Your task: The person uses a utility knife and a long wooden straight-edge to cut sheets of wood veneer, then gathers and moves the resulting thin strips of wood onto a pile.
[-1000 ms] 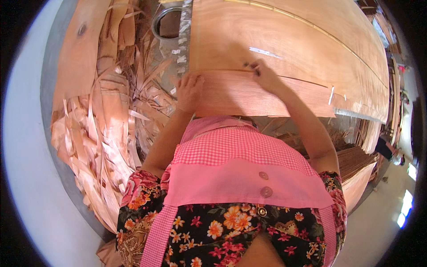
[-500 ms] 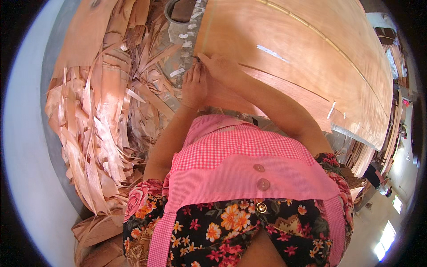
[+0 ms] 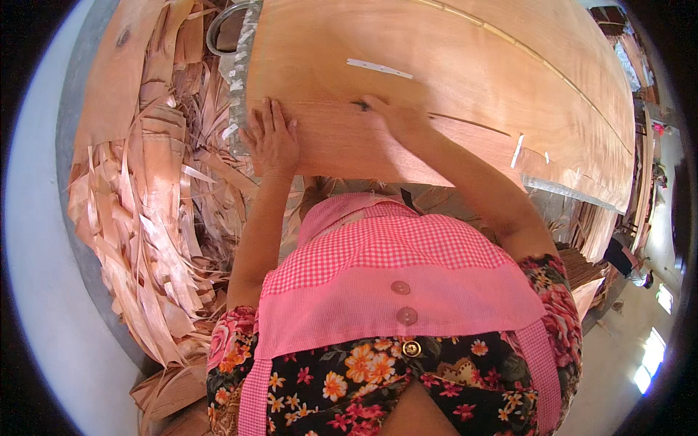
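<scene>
Thin reddish wood veneer (image 3: 327,142) lies along the near side of a larger, paler veneer sheet (image 3: 305,43). My left hand (image 3: 275,145) rests flat on the reddish piece near its left end, fingers spread. Farther right, my right hand (image 3: 398,120) is closed around a small dark tool (image 3: 360,105), perhaps a blade; its exact kind is hidden by the fingers. The tool's tip is at the line where the two veneers meet. To the right of that hand, a dark narrow gap (image 3: 469,125) runs between them. Beyond both hands lies a white paper tape strip (image 3: 379,69).
A long thin bamboo strip (image 3: 509,38) crosses the far part of the sheet. More white tape pieces (image 3: 517,151) stick near the right end. Torn veneer scraps (image 3: 160,232) pile up at the left. A round rim (image 3: 222,33) stands by the table's left edge.
My hands have come apart. The right one has moved right along the seam with the dark tool. My left hand has spread out flat on the veneer. The whole view has shifted.
</scene>
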The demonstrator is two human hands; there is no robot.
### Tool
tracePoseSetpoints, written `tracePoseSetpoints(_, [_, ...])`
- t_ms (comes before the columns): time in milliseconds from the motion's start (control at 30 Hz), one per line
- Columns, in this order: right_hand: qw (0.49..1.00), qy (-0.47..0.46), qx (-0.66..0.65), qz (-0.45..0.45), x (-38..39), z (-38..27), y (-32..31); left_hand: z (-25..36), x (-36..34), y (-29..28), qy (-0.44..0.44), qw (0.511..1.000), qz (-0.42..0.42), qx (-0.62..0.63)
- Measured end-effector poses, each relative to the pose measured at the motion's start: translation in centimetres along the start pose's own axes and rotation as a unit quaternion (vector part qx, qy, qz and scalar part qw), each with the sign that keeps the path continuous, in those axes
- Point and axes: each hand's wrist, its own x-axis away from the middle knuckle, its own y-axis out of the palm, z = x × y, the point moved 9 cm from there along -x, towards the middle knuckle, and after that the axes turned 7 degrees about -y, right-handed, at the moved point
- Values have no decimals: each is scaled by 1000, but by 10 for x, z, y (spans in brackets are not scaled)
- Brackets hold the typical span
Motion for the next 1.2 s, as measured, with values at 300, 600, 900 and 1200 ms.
tracePoseSetpoints(300, [994, 108, -7, -21, 65, 111, 8, 144, 25, 17, 151, 983, -33, 94])
tracePoseSetpoints(600, [990, 25, 138, 21, 166, 195, -40, 121, 20, 27, 164, 985, 9, 56])
tracePoseSetpoints(900, [970, 71, 231, -40, 233, 261, -63, 114, 18, 31, 151, 987, 18, 46])
tracePoseSetpoints(1200, [967, 99, 231, -35, 276, 292, -83, 114, 18, 25, 175, 981, 54, 70])
